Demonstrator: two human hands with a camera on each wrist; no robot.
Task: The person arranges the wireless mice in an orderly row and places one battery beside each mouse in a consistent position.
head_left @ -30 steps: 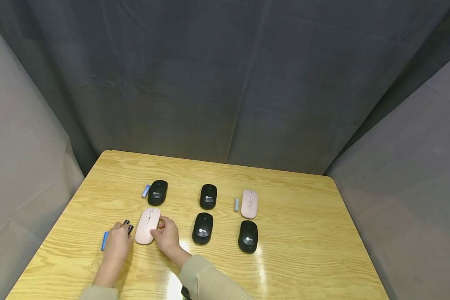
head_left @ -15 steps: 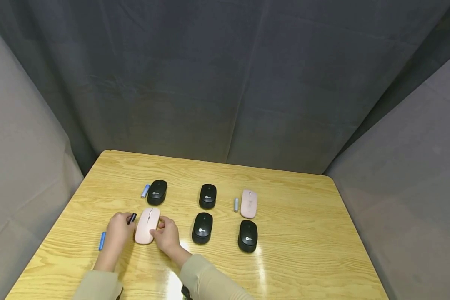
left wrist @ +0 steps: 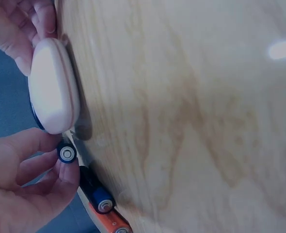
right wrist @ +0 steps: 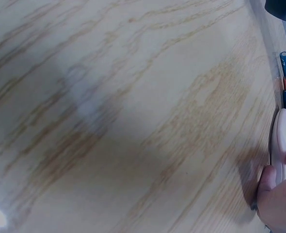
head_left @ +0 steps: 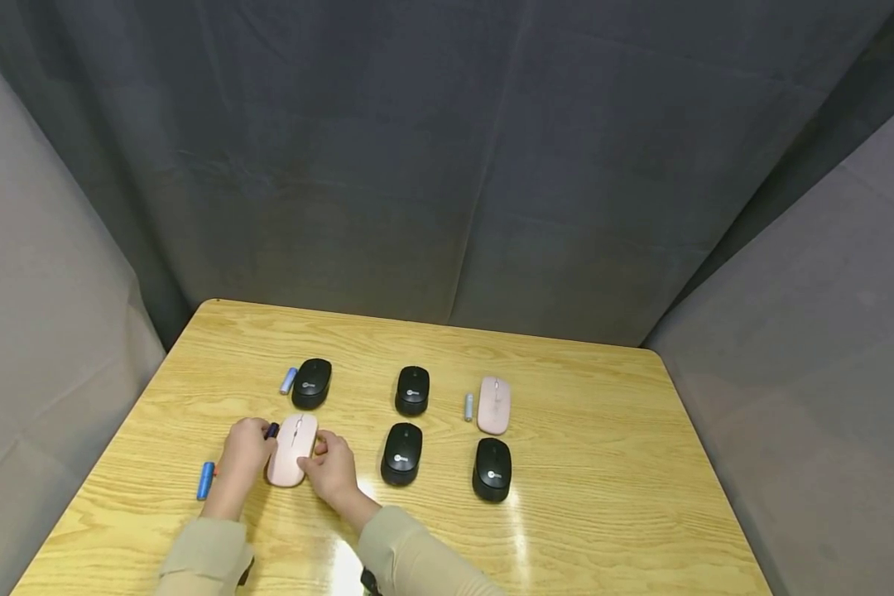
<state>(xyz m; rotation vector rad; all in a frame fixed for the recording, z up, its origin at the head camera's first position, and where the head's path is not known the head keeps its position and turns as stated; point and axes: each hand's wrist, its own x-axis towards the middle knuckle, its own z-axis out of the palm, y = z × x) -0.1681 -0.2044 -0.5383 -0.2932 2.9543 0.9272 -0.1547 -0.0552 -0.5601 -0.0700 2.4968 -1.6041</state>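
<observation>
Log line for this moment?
left hand: pinches dark battery by nearer pink mouse; right hand: holds that mouse; black mice: untouched

Head view high, forward-down; wrist views low, close, sharing pink mouse [left wrist: 53, 90].

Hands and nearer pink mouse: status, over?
Left hand pinches dark battery. Right hand holds nearer pink mouse. Orange battery lies near left hand; nothing visibly blocking.
</observation>
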